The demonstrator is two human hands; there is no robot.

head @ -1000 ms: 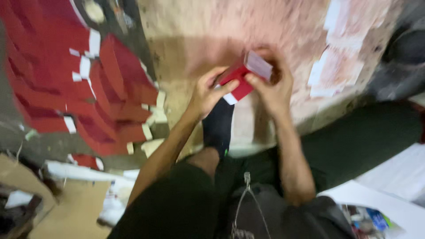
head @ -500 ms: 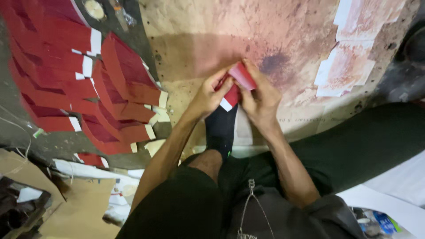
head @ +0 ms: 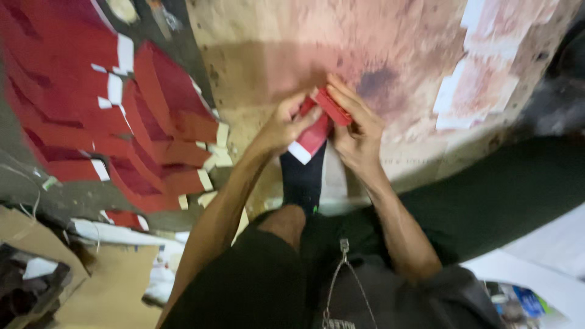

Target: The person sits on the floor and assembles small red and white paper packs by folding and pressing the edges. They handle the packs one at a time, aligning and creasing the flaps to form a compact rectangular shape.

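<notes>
Fingers of left hand and right hand pinch red white-tipped card; red pile left.

Red-white flat carton blanks piled left; one in fingers.

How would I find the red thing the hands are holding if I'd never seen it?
Start at the big stained board on the floor. At its near edge, the left hand and right hand meet around a folded red card piece with a white end. Unlike the flat red pieces spread out left, this one is lifted.
</notes>
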